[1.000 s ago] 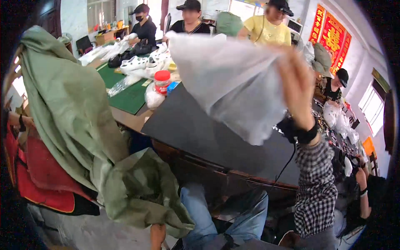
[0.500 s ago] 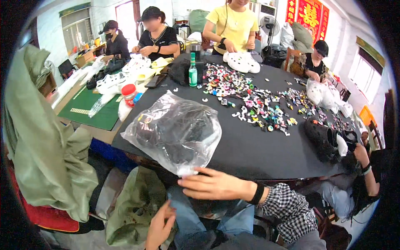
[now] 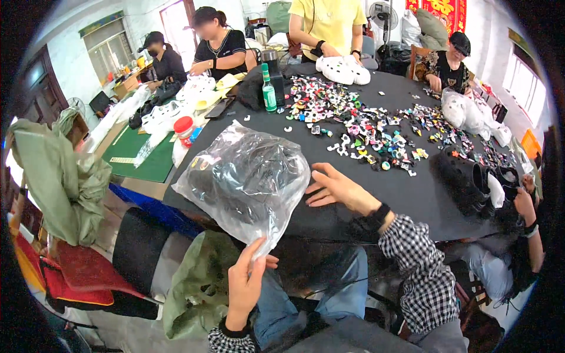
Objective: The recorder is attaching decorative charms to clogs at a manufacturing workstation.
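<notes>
A clear plastic bag (image 3: 250, 203) lies on the black-covered table, near its front left edge. Dark shapes show through the plastic, perhaps black clogs, but I cannot make them out surely. At the bag's near corner my left hand (image 3: 246, 281) is closed, with gathered plastic between thumb and fingers. My right hand (image 3: 340, 191) is just right of the bag, fingers apart and stretched toward its side; it holds nothing.
Many small colourful shoe charms (image 3: 353, 126) cover the table's far middle. A green bottle (image 3: 269, 91) stands behind the bag, white clogs (image 3: 343, 70) farther back, black clogs (image 3: 465, 179) at right. A neighbour's hand (image 3: 524, 203) is beside these. An olive sack (image 3: 197, 285) is by my legs.
My left hand has risen from below the table edge and taken the bag's near corner. My right hand has left that corner and moved up and right beside the bag.
</notes>
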Demonstrator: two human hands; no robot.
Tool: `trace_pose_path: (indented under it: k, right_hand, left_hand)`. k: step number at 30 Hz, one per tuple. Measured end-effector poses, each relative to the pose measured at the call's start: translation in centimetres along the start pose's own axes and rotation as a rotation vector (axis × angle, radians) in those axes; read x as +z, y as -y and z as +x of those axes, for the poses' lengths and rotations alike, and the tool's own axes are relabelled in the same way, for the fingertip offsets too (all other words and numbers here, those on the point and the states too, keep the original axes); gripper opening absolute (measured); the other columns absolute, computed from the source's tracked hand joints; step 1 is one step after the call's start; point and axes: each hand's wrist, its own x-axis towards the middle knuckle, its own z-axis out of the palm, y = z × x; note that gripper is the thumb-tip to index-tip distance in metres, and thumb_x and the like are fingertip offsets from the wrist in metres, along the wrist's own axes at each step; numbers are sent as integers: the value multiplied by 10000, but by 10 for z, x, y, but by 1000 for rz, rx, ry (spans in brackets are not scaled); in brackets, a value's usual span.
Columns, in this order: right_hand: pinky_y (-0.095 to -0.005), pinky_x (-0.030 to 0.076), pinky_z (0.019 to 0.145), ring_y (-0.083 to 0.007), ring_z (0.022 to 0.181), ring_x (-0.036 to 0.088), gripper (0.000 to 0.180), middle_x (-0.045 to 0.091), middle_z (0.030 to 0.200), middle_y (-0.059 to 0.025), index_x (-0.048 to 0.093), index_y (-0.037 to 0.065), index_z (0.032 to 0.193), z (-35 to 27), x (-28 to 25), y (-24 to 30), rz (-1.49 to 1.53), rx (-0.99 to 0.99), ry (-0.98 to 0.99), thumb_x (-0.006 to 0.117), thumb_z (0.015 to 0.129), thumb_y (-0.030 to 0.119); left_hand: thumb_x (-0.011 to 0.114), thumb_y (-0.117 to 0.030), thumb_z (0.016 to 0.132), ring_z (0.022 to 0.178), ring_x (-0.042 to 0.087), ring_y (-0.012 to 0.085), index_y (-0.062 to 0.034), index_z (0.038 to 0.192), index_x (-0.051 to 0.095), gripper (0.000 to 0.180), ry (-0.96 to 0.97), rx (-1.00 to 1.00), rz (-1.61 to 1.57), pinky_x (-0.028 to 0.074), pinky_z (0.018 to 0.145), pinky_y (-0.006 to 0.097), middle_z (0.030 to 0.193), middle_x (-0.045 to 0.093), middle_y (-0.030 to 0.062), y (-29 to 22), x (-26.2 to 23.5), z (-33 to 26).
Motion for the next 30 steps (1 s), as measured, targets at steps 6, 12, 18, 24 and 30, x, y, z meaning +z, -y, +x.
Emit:
trace_pose_path:
  k: [6, 12, 18, 24, 30]
  right_hand:
    - [-382, 528, 880, -231, 998, 607, 463, 564, 1155, -119, 345, 65, 1375, 42, 16, -11, 411, 2, -23, 496, 1003, 295]
    - [-208, 466, 613, -83, 735, 559, 291, 611, 900, -15, 545, 30, 1171, 54, 21, 10, 441, -222, -173, 608, 887, 35]
    - [-228, 437, 665, -83, 749, 539, 231, 618, 839, -17, 628, 14, 1035, 41, -31, 24, -281, -621, -377, 563, 813, 3]
    - [-261, 480, 733, -118, 838, 593, 189, 666, 956, -62, 646, 5, 1052, -1, -33, 10, -419, -487, -505, 613, 871, 51]
    - [-293, 520, 708, -171, 829, 648, 228, 661, 937, -106, 602, 5, 1110, -80, 62, 29, -510, -380, -121, 603, 910, 115]
  left_hand:
    - [453, -104, 965, 779, 633, 170, 51, 1180, 603, 304, -218, 8, -240, 473, 774, 289, 902, 690, 141, 0, -18, 3]
    - [443, -94, 948, 797, 643, 224, 61, 1214, 554, 327, -234, 37, -420, 485, 802, 342, 823, 666, 164, 14, -35, -8]
    - [411, -46, 959, 857, 643, 176, 1, 1332, 476, 381, 13, -72, -228, 452, 864, 311, 887, 692, 145, 26, -4, -13]
    - [397, -43, 959, 778, 633, 161, -12, 1323, 501, 380, -65, -15, -133, 450, 831, 298, 845, 692, 132, 36, -6, -16]
    - [383, -33, 952, 692, 608, 168, 7, 1315, 501, 384, -87, -75, -254, 463, 758, 291, 736, 636, 113, 30, -3, -19]
